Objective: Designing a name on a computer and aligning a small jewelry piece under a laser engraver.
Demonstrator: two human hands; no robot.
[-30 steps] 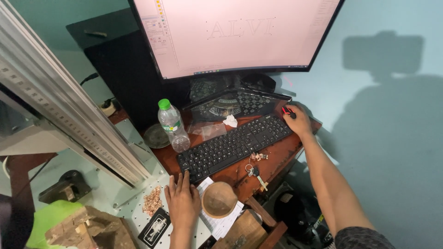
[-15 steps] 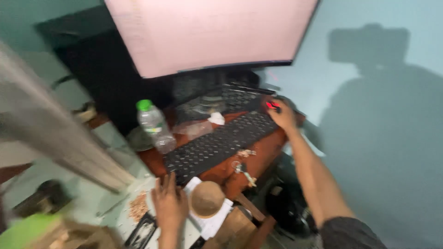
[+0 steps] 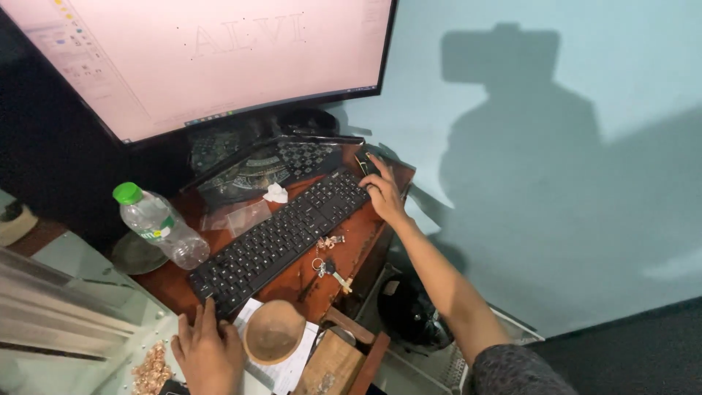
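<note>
My right hand rests on a dark computer mouse at the far right corner of the brown wooden desk. My left hand lies flat at the near left end of the black keyboard, fingertips touching its edge. The keyboard runs diagonally across the desk. A round wooden bowl sits on white papers just right of my left hand. A large curved monitor with a pale pink screen stands behind the keyboard.
A clear plastic bottle with a green cap stands left of the keyboard. A bunch of keys lies near the desk's front edge. A wooden block sits below the bowl. Small copper-coloured pieces lie heaped at the bottom left. A dark helmet sits under the desk.
The camera has swung right and closer, shifting the desk leftward in view. My right hand stays on the mouse and my left hand stays at the keyboard's near end.
</note>
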